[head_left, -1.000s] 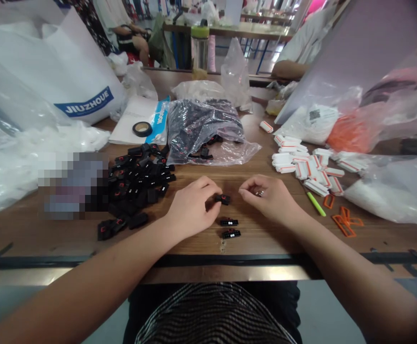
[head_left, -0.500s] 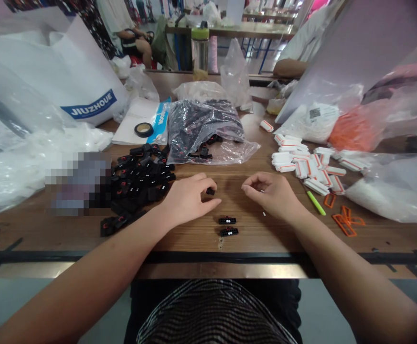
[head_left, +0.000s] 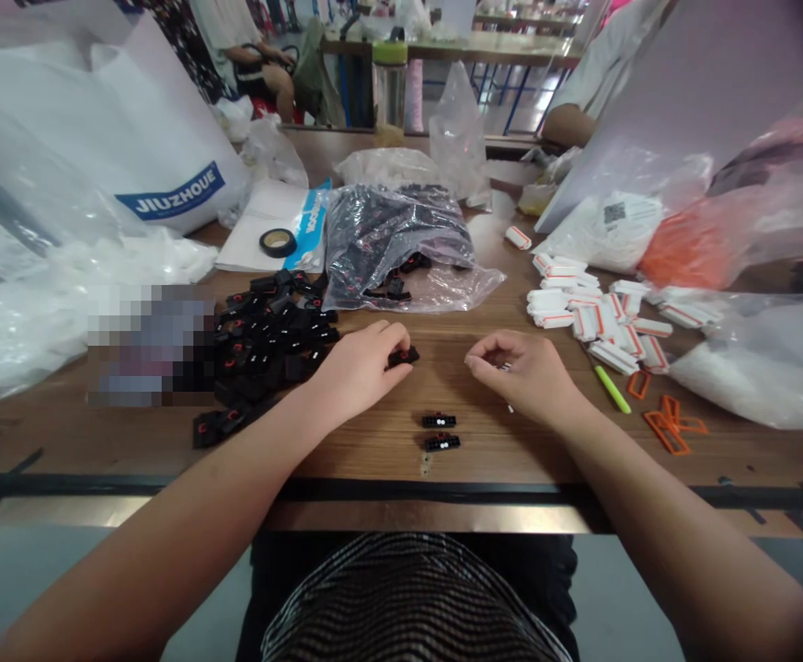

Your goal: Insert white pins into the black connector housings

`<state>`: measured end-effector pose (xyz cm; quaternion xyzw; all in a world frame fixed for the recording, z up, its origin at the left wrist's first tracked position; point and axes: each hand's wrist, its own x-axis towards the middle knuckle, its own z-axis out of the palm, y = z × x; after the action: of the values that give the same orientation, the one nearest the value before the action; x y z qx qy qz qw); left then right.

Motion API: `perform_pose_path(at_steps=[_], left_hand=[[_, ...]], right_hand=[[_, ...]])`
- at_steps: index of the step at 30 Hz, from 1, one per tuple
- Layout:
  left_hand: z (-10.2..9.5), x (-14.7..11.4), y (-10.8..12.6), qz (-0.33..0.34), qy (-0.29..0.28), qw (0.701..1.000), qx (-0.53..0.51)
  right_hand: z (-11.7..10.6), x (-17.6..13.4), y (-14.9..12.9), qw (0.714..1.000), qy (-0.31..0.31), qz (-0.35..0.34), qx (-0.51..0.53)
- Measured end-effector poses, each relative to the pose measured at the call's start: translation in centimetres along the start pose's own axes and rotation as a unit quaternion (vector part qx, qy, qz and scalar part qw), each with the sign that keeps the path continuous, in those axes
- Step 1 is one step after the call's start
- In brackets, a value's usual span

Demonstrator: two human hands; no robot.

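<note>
My left hand is closed around a small black plastic connector, whose right end sticks out past the fingertips. To the right, my right hand hovers low with thumb and forefinger together; whatever they pinch is too small to make out. Tiny white plugs lie by that hand, partly hidden under it. Between the hands and nearer the table edge, two more black connectors lie one in front of the other, a farther connector and a nearer connector, each showing white dots.
Left of my left hand spreads a heap of black connectors. Behind it are a clear bag of connectors and a tape roll. White pieces with orange strips, a green stick and orange frames lie at right.
My left thumb and fingers have come together on the black connector, which now points out to the right. My right hand stays nearly still. The camera view has shifted slightly.
</note>
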<state>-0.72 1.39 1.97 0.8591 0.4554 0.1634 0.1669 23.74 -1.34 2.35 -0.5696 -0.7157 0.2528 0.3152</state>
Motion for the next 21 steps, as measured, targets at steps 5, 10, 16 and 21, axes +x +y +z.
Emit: perform_pose_path(at_steps=[5, 10, 16, 21], left_hand=[[0.3, -0.7, 0.3, 0.065, -0.020, 0.997, -0.019], [1.1, -0.9, 0.9, 0.097, -0.022, 0.994, -0.045], [2.3, -1.3, 1.7, 0.066, 0.002, 0.994, -0.087], [2.8, -1.7, 2.6, 0.020, 0.018, 0.995, -0.099]], right_hand=[[0.1, -0.3, -0.5, 1.000, -0.019, -0.018, 0.015], [0.2, -0.5, -0.9, 0.996, -0.057, -0.062, 0.020], [0.4, -0.6, -0.8, 0.986, -0.093, -0.136, 0.016], [0.6, -0.7, -1.0, 0.985, -0.095, -0.142, -0.001]])
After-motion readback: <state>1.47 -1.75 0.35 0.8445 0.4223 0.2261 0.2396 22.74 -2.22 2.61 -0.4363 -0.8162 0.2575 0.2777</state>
